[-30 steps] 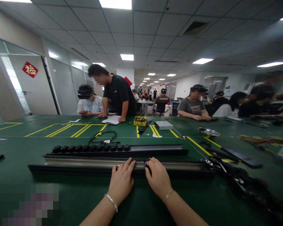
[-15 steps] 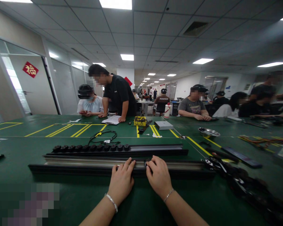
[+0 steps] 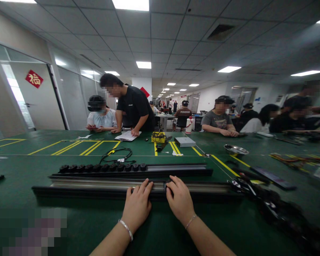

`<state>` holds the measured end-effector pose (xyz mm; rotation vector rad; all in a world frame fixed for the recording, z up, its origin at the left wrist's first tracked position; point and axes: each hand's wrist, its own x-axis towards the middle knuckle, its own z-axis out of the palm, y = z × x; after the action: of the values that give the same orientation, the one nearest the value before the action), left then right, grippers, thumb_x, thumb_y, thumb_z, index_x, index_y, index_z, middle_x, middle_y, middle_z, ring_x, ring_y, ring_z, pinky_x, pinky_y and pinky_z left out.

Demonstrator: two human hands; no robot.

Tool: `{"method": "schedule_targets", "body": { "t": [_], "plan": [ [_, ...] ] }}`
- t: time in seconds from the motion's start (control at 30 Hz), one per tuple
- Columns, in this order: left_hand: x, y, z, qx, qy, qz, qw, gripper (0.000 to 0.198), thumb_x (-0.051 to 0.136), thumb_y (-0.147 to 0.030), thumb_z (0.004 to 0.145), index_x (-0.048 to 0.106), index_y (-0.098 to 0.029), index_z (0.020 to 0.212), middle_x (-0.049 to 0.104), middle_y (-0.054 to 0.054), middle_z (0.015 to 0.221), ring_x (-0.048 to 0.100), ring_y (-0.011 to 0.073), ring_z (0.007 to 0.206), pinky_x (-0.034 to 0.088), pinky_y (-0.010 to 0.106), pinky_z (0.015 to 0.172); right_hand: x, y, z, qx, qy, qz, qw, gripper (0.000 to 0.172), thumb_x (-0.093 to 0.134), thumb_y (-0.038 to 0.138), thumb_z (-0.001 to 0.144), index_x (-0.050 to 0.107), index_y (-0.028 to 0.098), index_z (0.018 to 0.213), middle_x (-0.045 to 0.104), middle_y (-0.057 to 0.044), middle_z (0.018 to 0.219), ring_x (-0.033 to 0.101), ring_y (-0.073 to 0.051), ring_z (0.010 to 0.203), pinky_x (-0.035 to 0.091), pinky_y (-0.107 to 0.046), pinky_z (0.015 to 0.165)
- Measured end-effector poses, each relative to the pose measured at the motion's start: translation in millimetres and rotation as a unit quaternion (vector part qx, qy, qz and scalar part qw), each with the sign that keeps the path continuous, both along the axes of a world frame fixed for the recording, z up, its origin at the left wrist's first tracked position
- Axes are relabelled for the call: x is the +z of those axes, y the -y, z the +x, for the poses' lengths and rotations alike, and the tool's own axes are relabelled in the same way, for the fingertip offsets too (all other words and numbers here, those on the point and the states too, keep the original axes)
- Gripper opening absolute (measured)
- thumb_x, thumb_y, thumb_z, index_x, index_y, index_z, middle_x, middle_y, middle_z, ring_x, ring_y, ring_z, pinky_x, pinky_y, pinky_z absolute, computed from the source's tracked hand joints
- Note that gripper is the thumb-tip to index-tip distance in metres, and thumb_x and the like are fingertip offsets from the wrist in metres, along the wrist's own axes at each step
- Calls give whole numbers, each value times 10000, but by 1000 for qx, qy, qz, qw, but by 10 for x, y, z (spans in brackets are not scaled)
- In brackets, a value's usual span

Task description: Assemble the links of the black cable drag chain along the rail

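A long black rail with a silver channel (image 3: pixel 96 185) lies across the green table (image 3: pixel 69 224) in front of me. My left hand (image 3: pixel 137 204) rests on it with fingers stretched flat along the channel. My right hand (image 3: pixel 179 201) sits just to the right, fingers curled over a small black part (image 3: pixel 166 186) in the rail. Behind it lies a second black rail (image 3: pixel 176 169) carrying a row of black round knobs (image 3: pixel 101 167).
A heap of black cables and parts (image 3: pixel 269 204) lies at the right. Farther back are a black cord (image 3: pixel 117 154), a yellow box (image 3: pixel 158 137), a grey box (image 3: pixel 185 142) and a metal bowl (image 3: pixel 236 149). Several people sit or lean at the far edge.
My right hand has shifted slightly forward on the rail. The standing person in black has moved a hand on the papers. My left hand stays put.
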<state>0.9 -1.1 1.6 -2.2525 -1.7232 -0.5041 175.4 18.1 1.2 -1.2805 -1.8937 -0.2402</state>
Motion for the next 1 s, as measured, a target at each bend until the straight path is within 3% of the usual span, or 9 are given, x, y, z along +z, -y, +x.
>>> {"method": "schedule_targets", "body": {
  "t": [0.47, 0.77, 1.0],
  "plan": [
    [-5, -4, -4, -3, 2, 3, 1000, 578, 432, -155, 719, 370, -303, 1275, 403, 6, 1363, 465, 214, 1077, 294, 403, 894, -69, -65, 55, 13, -7, -29, 999, 164, 410, 118, 799, 542, 199, 853, 607, -54, 1021, 558, -173, 925, 408, -323, 815],
    [-13, -11, -14, 2, -2, 3, 1000, 558, 444, -157, 722, 392, -304, 1257, 399, 14, 1364, 462, 214, 1081, 290, 404, 904, -99, -100, 44, 4, -22, -22, 1000, 222, 417, 83, 765, 532, 201, 913, 610, -60, 963, 526, -203, 998, 376, -364, 867],
    [-3, -4, -8, -4, 2, 4, 1000, 529, 444, -164, 722, 416, -306, 1231, 409, 1, 1358, 475, 206, 1064, 294, 404, 900, -67, -100, 54, 2, -21, -48, 999, 234, 412, 65, 757, 527, 205, 904, 614, -37, 890, 566, -177, 848, 392, -309, 774]
  ]
}}
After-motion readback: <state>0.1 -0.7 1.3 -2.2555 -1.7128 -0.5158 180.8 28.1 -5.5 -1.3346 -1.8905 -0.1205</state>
